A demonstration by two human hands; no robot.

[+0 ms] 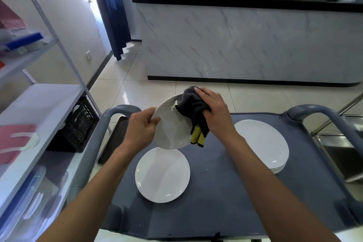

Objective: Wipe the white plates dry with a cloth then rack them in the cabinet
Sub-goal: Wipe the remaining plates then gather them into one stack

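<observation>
- A grey cart stands in front of the person; everything here is placed against it.
- Nearest on the cart top, toward its left, lies one white plate, flat.
- On the right of the cart top sits a stack of white plates, well apart from the first.
- Above the cart's far left, the left hand pinches the rim of a tilted plate, thumb on its face.
- The right hand grips a dark grey cloth with a yellow edge, pressing it on that plate's upper right.
- Left of the cart stands a metal shelf unit.
- Beyond the cart runs a marble-fronted counter.
</observation>
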